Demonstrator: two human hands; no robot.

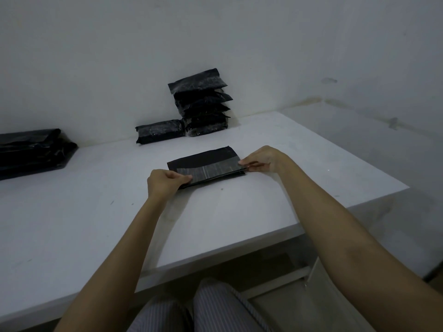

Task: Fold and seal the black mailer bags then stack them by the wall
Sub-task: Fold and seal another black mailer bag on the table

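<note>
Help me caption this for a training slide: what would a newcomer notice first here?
Both hands, left hand and right hand, pinch the ends of a flat black mailer bag at mid-table. Behind it, a leaning stack of sealed bags stands against the wall, with a single sealed bag lying beside it. A pile of black bags sits at far left.

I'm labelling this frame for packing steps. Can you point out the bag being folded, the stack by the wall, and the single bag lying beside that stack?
Bag being folded (pixel 211 168): head view, its flap.
Stack by the wall (pixel 203 104): head view, a middle bag.
Single bag (pixel 159 131): head view, its front face.
</note>
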